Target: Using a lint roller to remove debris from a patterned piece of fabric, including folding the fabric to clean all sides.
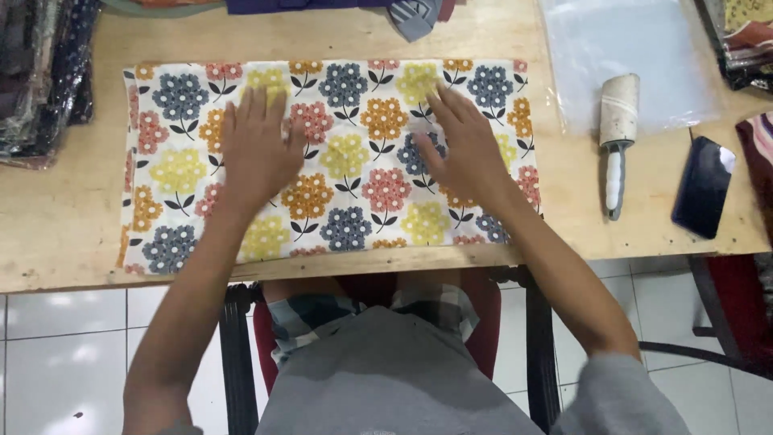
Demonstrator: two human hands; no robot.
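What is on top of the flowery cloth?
Both hands lie flat on the flowery cloth: the left hand and the right hand, fingers spread. The flowers beneath the palms are covered. The cloth lies on a wooden table.

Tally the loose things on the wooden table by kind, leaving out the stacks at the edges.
Flowered cloth, under the left hand and right hand: 1
Lint roller: 1
Clear plastic bag: 1
Dark phone: 1
Total: 4

We see matt woven cloth in the floral fabric [330, 161], bare rough wood in the bench [64, 217], glossy clear plastic in the bag [628, 56], and paper on the lint roller [618, 109].
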